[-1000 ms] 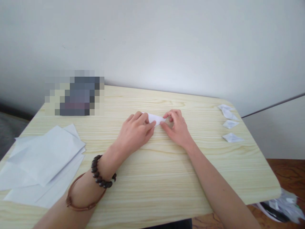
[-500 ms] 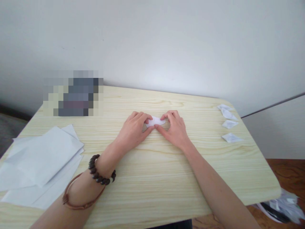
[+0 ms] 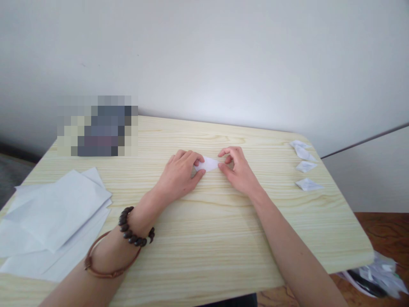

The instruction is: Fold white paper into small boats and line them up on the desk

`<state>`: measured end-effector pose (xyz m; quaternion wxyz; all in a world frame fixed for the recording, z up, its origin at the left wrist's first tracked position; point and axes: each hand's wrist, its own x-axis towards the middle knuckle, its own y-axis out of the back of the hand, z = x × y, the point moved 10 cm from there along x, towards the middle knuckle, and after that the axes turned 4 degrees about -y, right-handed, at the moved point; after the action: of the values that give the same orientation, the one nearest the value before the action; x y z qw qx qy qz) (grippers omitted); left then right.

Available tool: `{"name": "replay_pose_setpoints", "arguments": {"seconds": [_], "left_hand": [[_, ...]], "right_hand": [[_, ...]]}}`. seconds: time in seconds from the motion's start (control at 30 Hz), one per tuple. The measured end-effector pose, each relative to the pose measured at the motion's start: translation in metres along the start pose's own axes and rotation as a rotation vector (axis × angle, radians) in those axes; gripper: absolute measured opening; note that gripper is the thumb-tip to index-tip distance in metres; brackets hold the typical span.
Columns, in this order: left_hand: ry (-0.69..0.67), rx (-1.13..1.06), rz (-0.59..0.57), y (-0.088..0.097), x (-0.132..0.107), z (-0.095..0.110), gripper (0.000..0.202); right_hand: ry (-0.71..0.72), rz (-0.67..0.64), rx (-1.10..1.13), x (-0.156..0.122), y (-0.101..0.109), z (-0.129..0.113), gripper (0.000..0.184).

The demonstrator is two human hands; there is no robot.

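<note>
A small folded piece of white paper lies on the light wooden table near its middle. My left hand pinches the paper's left end, fingers curled over it. My right hand pinches its right end between thumb and forefinger. Much of the paper is hidden under the fingers. A dark bead bracelet and a thin brown bangle circle my left wrist.
Several loose white sheets overlap at the table's left edge. Several small folded paper pieces line the far right edge. A blurred-out object sits at the back left. Crumpled paper lies on the floor at the lower right.
Both hands stayed on the small paper. The right hand's fingers have drawn back slightly to the right, so a little more paper shows between the hands.
</note>
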<state>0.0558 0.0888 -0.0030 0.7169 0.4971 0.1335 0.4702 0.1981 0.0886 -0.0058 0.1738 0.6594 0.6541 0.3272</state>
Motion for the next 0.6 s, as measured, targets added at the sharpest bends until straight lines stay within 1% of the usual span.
{"name": "replay_pose_setpoints", "arguments": {"seconds": [0.13, 0.27, 0.4, 0.5, 0.6], "left_hand": [[-0.005, -0.011, 0.036, 0.002, -0.001, -0.002, 0.023], [-0.01, 0.019, 0.081, 0.006, -0.002, 0.002, 0.029], [0.026, 0.139, 0.11, 0.011, -0.005, 0.004, 0.044], [-0.021, 0.159, 0.079, 0.009, -0.005, 0.009, 0.039], [-0.028, 0.149, 0.077, 0.009, -0.006, 0.006, 0.033]], "right_hand": [[0.0, -0.023, 0.005, -0.001, -0.001, 0.002, 0.027], [0.037, -0.002, -0.134, -0.005, -0.007, -0.004, 0.027], [0.09, 0.037, -0.266, -0.008, -0.011, -0.013, 0.035], [0.105, 0.031, -0.268, -0.009, -0.011, -0.015, 0.03], [0.119, 0.028, -0.253, -0.009, -0.01, -0.016, 0.026]]}}
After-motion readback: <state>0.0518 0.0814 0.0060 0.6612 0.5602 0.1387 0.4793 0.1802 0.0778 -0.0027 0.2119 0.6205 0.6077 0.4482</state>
